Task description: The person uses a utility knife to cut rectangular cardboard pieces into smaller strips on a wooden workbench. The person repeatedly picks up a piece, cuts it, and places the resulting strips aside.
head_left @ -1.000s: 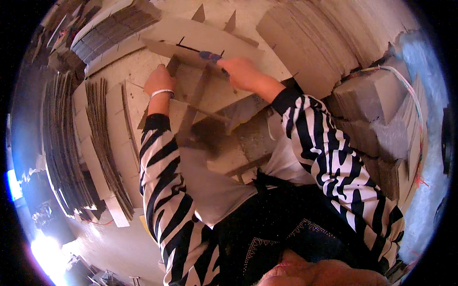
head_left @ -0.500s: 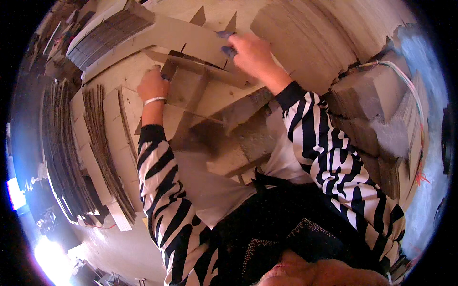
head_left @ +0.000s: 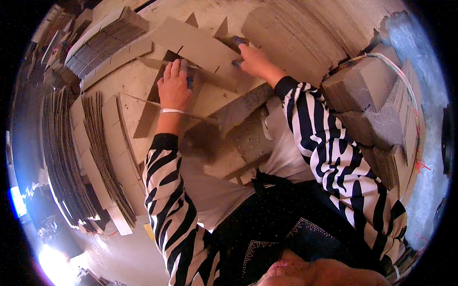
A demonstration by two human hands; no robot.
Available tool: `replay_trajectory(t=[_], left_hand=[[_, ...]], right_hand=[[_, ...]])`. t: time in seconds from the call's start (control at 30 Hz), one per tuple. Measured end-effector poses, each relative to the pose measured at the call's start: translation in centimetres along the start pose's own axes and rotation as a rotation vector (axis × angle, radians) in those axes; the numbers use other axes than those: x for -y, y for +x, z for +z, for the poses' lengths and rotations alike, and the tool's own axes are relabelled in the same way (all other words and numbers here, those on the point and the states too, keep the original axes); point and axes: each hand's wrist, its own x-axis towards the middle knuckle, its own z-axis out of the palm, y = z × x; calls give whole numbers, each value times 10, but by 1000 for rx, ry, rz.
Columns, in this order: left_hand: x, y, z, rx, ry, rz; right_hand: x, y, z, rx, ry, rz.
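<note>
The 2 hands have moved apart in the last second. The right hand (head_left: 257, 62) was pinching a strip back then, close to the other hand. Now it has gone up and off to the right, to the far end of a long, flat, pale tan cardboard board (head_left: 195, 40). Its thumb and pointing finger are spread wide, with nothing that I can see squeezed between them, and I can't tell if they touch the board. The left hand (head_left: 174, 90) was bunched up like a fist. Now it has slid to the right, and its fingers are stretched out over the spot where the strips cross. I can't tell if it pinches them or just rests there. A tan, flat cardboard strip (head_left: 149, 107) slants down beside its wrist, and a brown, long cardboard strip with a thin slot (head_left: 217, 81) runs off to its right. I think this means the left hand is minding the crossed strips by itself, and the right is free to deal with the board. Tall grey-brown cardboard stacks (head_left: 64, 157) stand at the left.
</note>
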Motion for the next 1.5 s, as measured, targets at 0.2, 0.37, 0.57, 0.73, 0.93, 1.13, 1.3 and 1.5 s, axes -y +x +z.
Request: replay_trajectory(t=[0.2, 0.37, 0.57, 0.73, 0.93, 1.13, 1.3, 1.5], left_hand=[[9, -9, -4, 43, 18, -22], [34, 1, -24, -56, -11, -236], [124, -79, -66, 85, -10, -490], [87, -70, -60, 280, -141, -529], [86, -62, -51, 305, 42, -465], [102, -64, -60, 179, -102, -694], [97, -51, 10, 141, -396, -457], [-47, -4, -16, 316, -425, -409]], right_hand=[[35, -4, -31, -363, 319, -215], [25, 11, -33, -386, 414, -232], [72, -2, -33, -212, 540, -234], [91, -11, -16, -147, 529, -422], [68, 9, -29, -315, 345, -325], [12, 22, -71, -445, 31, 56], [-27, 29, -32, -243, 201, 83], [-8, 48, 10, -285, 553, -5]])
